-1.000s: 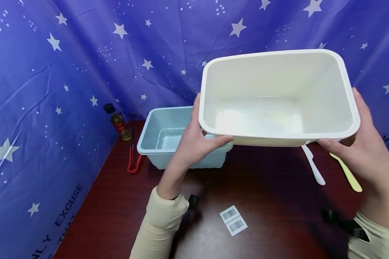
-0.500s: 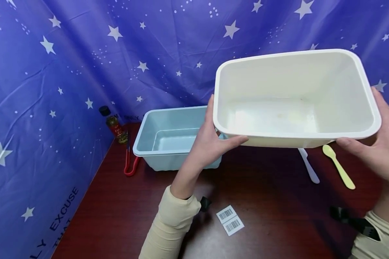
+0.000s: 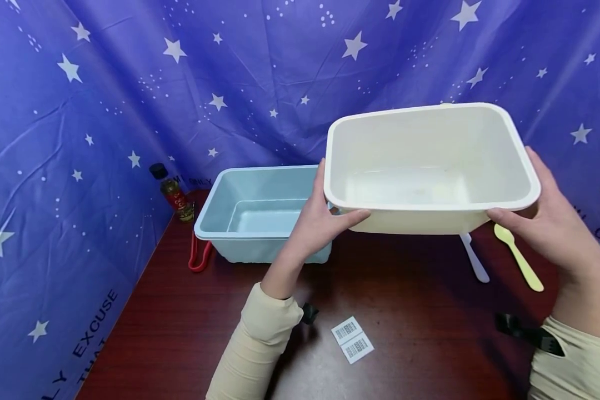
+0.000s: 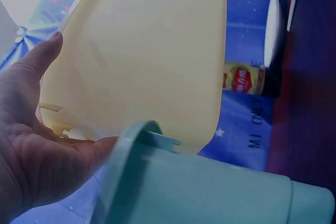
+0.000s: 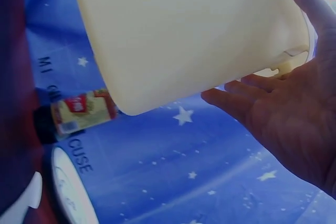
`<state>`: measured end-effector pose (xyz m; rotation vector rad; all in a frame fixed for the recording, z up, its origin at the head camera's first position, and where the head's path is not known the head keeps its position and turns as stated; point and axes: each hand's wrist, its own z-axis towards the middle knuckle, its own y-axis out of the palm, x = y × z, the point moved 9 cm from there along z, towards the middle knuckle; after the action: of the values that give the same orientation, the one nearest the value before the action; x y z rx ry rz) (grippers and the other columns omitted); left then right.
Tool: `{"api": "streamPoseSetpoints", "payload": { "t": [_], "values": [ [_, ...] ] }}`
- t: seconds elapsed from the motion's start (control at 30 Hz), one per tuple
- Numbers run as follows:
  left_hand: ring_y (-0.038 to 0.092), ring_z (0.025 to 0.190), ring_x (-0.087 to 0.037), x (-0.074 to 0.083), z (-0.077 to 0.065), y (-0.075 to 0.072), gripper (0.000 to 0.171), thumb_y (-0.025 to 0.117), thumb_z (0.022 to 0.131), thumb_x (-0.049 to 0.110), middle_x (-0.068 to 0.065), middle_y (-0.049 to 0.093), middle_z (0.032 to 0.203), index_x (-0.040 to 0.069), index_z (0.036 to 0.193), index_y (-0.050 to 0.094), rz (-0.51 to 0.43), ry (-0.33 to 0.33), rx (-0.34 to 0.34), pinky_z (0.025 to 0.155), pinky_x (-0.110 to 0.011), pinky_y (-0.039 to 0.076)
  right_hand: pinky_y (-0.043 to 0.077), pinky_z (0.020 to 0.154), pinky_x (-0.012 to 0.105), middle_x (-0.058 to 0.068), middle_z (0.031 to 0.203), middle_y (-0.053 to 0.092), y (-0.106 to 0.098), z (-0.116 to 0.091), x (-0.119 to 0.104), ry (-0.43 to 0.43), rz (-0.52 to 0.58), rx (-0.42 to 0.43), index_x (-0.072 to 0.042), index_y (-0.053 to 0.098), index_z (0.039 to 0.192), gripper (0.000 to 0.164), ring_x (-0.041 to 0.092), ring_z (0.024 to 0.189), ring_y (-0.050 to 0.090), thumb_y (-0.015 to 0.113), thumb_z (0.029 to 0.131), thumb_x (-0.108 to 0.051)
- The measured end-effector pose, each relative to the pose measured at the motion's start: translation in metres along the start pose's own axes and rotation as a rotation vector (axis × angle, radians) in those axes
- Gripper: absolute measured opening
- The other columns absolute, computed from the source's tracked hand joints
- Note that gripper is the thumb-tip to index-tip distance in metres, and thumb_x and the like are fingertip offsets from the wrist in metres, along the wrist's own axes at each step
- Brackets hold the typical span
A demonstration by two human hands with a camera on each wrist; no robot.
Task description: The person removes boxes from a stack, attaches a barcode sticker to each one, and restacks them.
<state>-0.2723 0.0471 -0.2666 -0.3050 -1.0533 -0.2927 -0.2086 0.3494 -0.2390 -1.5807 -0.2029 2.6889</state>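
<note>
Both hands hold up a cream-white plastic bin [image 3: 422, 222] above the table, its opening tilted toward the head camera and nothing inside. My left hand [image 3: 315, 225] grips the left end, thumb along the near side below the rim. At the opposite end, my right hand [image 3: 555, 228] grips in the same manner, its thumb under the near rim corner. From the left wrist, the bin's outer wall [image 4: 142, 61] fills the view beside the hand [image 4: 42, 150]. A light blue bin [image 3: 255, 247] stands on the table, partly behind my left hand.
Red-handled tongs [image 3: 198, 255] and a black-capped bottle [image 3: 174, 193] are at the left. A white knife [image 3: 475, 261] and yellow spoon [image 3: 519, 258] lie right, a barcode paper [image 3: 352, 340] in front. Wrist views show a labelled bottle [image 5: 81, 111] and white round dish [image 5: 71, 187] behind the white bin.
The white bin first shifts right, then lowers and moves a little left and away, both hands keeping their grip. The spoon's bowl has come into view. The head view has turned slightly.
</note>
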Motion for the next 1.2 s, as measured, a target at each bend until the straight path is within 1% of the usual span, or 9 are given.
{"api": "streamPoseSetpoints", "payload": {
  "t": [0.13,0.37,0.43,0.53,0.7,0.8,0.9,1.1,1.2],
  "values": [
    [0.052,0.124,-0.027,-0.011,-0.002,-0.01,0.115,0.086,0.08,0.013,0.0,0.046,0.145,0.035,0.162,0.009,-0.012,-0.036,0.02,0.094,-0.048,0.052,0.052,0.08,0.019,0.02,0.135,0.043,0.012,0.005,0.009,0.019,0.06,-0.019,-0.01,0.029,0.158,0.096,0.025,0.109,0.051,0.063,0.076,0.027],
    [0.051,0.126,-0.032,-0.023,-0.003,-0.027,0.118,0.084,0.08,0.006,0.0,0.04,0.152,0.036,0.162,0.005,-0.047,-0.081,0.043,0.095,-0.047,0.052,0.052,0.081,0.02,0.023,0.138,0.041,0.026,0.013,0.018,-0.02,0.059,-0.017,-0.013,0.026,0.16,0.101,0.026,0.112,0.052,0.064,0.075,0.026],
    [0.051,0.127,-0.028,-0.024,-0.003,-0.032,0.117,0.083,0.081,0.005,0.0,0.037,0.155,0.034,0.163,0.004,-0.035,-0.098,0.047,0.097,-0.046,0.051,0.052,0.082,0.02,0.023,0.136,0.043,0.029,0.014,0.021,-0.023,0.048,-0.014,-0.012,0.026,0.16,0.1,0.026,0.111,0.052,0.065,0.075,0.025],
    [0.05,0.128,-0.028,-0.018,-0.004,-0.036,0.115,0.082,0.082,0.003,-0.004,0.034,0.157,0.028,0.163,0.004,-0.028,-0.113,0.041,0.101,-0.046,0.048,0.05,0.083,0.019,0.024,0.134,0.044,0.034,0.015,0.026,-0.016,0.028,-0.012,-0.012,0.026,0.159,0.098,0.025,0.111,0.053,0.065,0.077,0.023],
    [0.05,0.126,-0.028,0.001,-0.007,-0.037,0.109,0.079,0.083,0.001,-0.008,0.041,0.15,0.019,0.163,0.007,-0.03,-0.113,0.02,0.101,-0.046,0.047,0.051,0.084,0.02,0.024,0.135,0.043,0.041,0.017,0.029,-0.006,0.054,-0.044,-0.014,0.024,0.161,0.096,0.025,0.111,0.054,0.063,0.081,0.022],
    [0.052,0.123,-0.026,0.005,-0.008,-0.037,0.105,0.079,0.083,-0.001,-0.009,0.044,0.145,0.017,0.163,0.011,-0.039,-0.099,0.016,0.098,-0.042,0.049,0.052,0.083,0.02,0.023,0.133,0.044,0.043,0.017,0.031,0.008,0.053,-0.061,-0.014,0.023,0.161,0.094,0.025,0.111,0.054,0.062,0.083,0.022],
    [0.054,0.119,-0.026,0.002,-0.007,-0.036,0.104,0.08,0.081,-0.003,-0.012,0.047,0.142,0.014,0.161,0.016,-0.042,-0.087,0.026,0.095,-0.038,0.05,0.051,0.083,0.02,0.022,0.132,0.045,0.042,0.015,0.033,0.047,-0.01,-0.084,-0.015,0.023,0.161,0.091,0.024,0.111,0.053,0.062,0.086,0.019],
    [0.057,0.114,-0.023,-0.01,-0.002,-0.029,0.104,0.086,0.076,-0.002,-0.01,0.051,0.138,0.014,0.158,0.024,-0.003,-0.056,0.029,0.094,-0.035,0.051,0.045,0.086,0.014,0.01,0.133,0.047,0.033,0.007,0.04,0.138,-0.347,-0.177,-0.021,0.022,0.161,0.086,0.016,0.113,0.05,0.066,0.092,0.008],
    [0.059,0.11,-0.021,-0.01,-0.002,-0.024,0.101,0.088,0.073,-0.002,-0.009,0.054,0.133,0.01,0.154,0.029,0.02,-0.044,0.014,0.093,-0.035,0.051,0.04,0.088,0.014,0.005,0.134,0.049,0.028,0.001,0.046,0.208,-0.423,-0.219,-0.024,0.025,0.16,0.081,0.015,0.115,0.048,0.068,0.095,-0.001]
  ]
}}
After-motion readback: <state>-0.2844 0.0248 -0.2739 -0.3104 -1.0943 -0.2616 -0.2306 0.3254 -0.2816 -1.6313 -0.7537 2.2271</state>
